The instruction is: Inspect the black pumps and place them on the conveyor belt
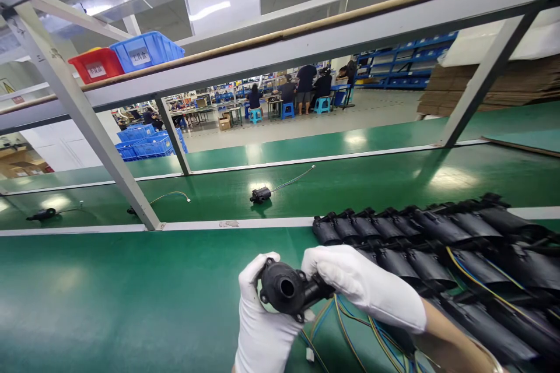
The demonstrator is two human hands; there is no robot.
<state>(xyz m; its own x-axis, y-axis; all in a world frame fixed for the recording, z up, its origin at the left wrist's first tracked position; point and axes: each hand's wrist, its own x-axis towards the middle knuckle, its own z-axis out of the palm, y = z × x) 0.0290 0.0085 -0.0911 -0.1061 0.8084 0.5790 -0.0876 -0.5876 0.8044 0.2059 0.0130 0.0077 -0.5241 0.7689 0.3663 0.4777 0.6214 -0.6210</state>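
Note:
A black pump point(282, 287), its round flanged face and centre hole turned toward me, is held between my two white-gloved hands above the green bench. My left hand point(265, 326) wraps round the flange from the left and below. Closed on the side pipe at the pump's right is my right hand point(350, 277), thumb and fingers pressed together. Thin coloured wires point(343, 320) hang below the hands, one ending in a small white connector point(310, 354). Whether these wires belong to the held pump I cannot tell.
Rows of black pumps point(398, 265) lie on the right of the green bench point(131, 297). Beyond a white ledge, a single pump point(261, 195) with a wire sits on a green strip. Grey posts point(87, 122) carry a shelf with a red bin point(97, 65) and a blue bin point(146, 49). People sit farther off.

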